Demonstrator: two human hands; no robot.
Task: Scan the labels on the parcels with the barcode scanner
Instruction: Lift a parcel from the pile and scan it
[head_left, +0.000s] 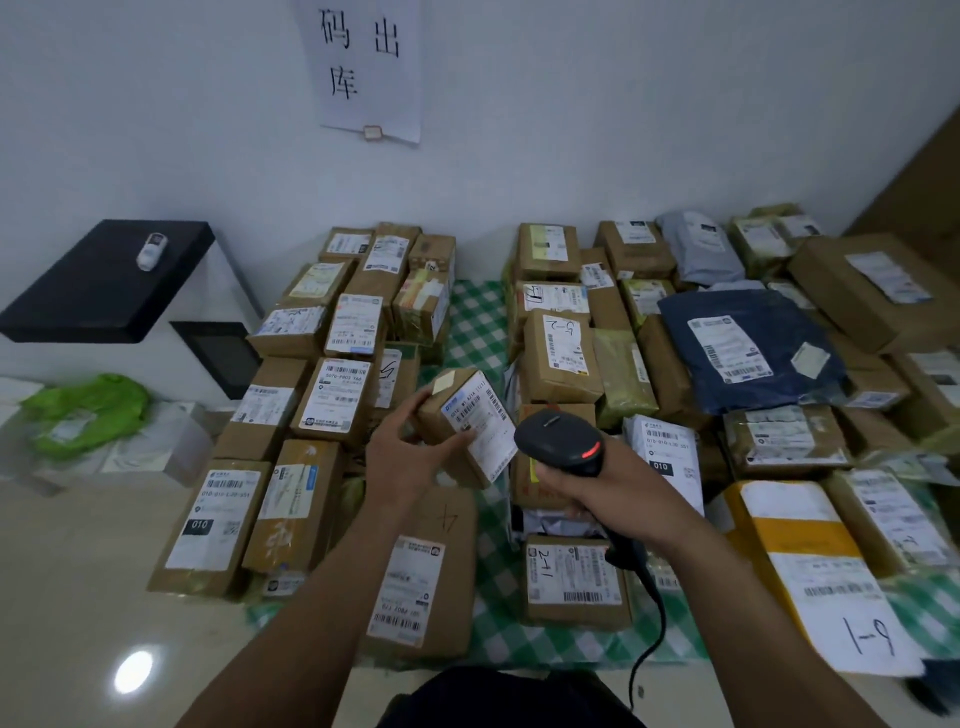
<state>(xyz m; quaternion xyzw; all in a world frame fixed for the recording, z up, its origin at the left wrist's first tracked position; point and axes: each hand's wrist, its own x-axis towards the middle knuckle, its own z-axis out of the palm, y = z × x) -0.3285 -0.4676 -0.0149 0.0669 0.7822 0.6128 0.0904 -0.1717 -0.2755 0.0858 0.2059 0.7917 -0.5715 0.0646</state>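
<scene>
My left hand (402, 457) curls its fingers (414, 405) round a small box (447, 415), thumb at the lower edge of its label (480, 415), holding it tilted above the checked cloth (475, 322). My right hand (597, 488) wraps the scanner (558, 439), whose head is just beside the box's right edge. Parcels (332, 395) crowd both sides, leaving a narrow strip of cloth between. Bare floor (67, 582) lies open to my left.

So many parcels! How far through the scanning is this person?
Hard to say what's done: nothing marks scanned parcels, though a few carry handwritten numbers, like the box marked 2-1. In hand now: the left hand holds up a small box, and the right hand grips the scanner beside it, its red light on. Dozens more lie on the checked cloth.
</scene>
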